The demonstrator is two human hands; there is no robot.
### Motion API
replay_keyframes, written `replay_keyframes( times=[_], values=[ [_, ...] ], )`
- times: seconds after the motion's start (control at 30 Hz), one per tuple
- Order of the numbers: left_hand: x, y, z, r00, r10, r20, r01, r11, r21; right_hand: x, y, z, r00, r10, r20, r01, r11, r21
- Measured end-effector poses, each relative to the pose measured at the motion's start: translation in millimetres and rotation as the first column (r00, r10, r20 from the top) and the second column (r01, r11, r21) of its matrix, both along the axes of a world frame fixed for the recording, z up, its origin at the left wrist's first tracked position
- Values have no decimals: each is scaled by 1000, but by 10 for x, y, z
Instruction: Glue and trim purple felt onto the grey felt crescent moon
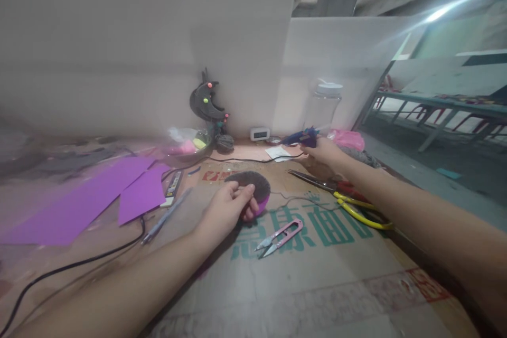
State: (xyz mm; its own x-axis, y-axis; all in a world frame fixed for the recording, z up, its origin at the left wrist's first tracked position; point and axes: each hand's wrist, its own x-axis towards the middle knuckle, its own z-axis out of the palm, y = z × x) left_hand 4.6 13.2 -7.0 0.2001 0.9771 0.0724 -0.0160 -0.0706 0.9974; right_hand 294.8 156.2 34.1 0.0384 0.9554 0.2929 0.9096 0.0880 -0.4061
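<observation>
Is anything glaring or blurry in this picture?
Head view, upper right: a bright light flares into a long streak; head view, far left: the larger purple sheet blurs toward the frame's edge; head view, middle: the left hand and pink snips look clearer.

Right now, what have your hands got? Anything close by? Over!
Left hand: pinching dark curved piece, purple showing underneath. Right hand: gripping blue glue gun. Close by: pink snips on cardboard, yellow-handled scissors further right.

Grey pc (pixel 259 182) fuzzy, cloth-like; purple sheets (pixel 87 200) smooth matt ppr; base (pixel 253 280) matt cardbd
</observation>
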Motion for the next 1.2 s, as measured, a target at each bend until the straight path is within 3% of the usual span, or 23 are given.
replay_keyframes(
  times=[0.13, 0.3, 0.4, 0.5, 0.73, 0.97, 1.1, 1.2],
  values=[
    [-6, -16, 21, 999, -17, -46, 21, 997, 78, -50, -401, 77, 998, 10, -67, -10, 1000, 0],
    [-7, -55, 80, 995, 81, -51, -75, 991, 113, -244, -924, 46, 981, 97, -170, -99, 995, -4],
    [-3, -54, 76, 988, 135, -69, -128, 986, 108, -349, -1182, -67, 912, 229, -340, -192, 972, 138],
    [0, -33, 33, 997, 77, -31, -74, 994, 85, -398, -1361, -178, 841, 348, -414, -305, 937, 169],
    [-10, -50, 17, 998, 4, -59, 2, 996, 94, -447, -1459, -225, 836, 344, -427, -364, 931, 37],
    [-19, -78, 36, 993, 80, -89, -65, 985, 162, -601, -1529, -173, 791, 286, -541, -358, 933, -30],
    [-18, -63, 31, 996, 46, -75, -35, 989, 142, -692, -1554, -164, 690, 308, -655, -423, 906, -20],
    [-16, -53, 45, 998, 31, -56, -26, 996, 82, -735, -1574, -147, 646, 285, -708, -342, 938, 65]
  ],
)
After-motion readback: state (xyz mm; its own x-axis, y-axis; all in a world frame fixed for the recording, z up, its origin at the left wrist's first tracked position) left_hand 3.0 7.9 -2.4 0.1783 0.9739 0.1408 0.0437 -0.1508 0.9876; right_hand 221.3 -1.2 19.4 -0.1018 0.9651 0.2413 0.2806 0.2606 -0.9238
